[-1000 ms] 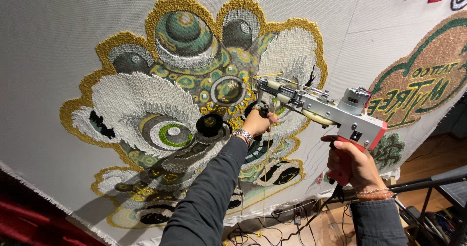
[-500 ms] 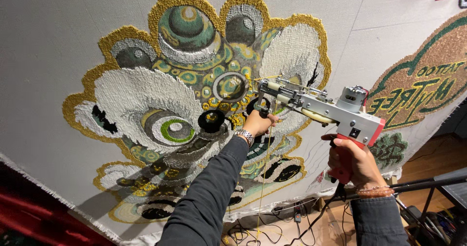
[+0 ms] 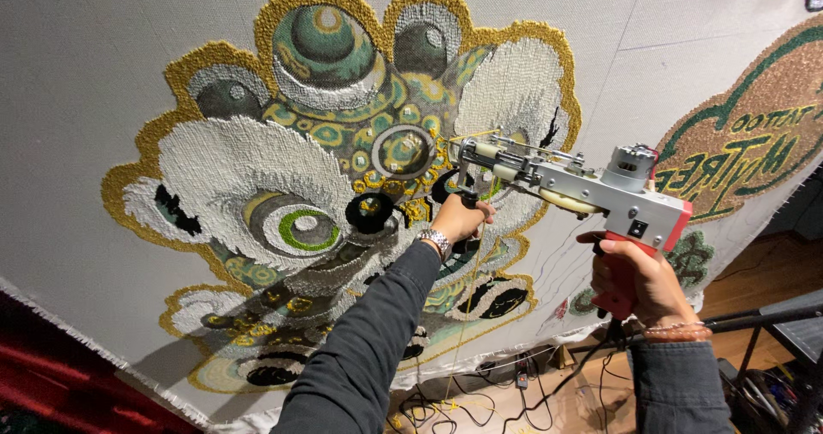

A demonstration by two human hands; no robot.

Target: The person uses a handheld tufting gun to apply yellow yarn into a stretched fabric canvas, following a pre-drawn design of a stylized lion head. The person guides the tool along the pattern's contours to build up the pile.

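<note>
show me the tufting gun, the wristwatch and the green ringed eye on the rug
tufting gun (image 3: 591, 187), head view, on the grey metal body.
wristwatch (image 3: 436, 242), head view, on the metal band at the left wrist.
green ringed eye (image 3: 304, 226), head view, on the pale centre of the eye.

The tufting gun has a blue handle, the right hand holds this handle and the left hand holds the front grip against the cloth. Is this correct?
Not quite: the tufting gun has a red handle, not blue, as the head view shows. The right hand holds this handle and the left hand holds the front grip against the cloth.
</note>
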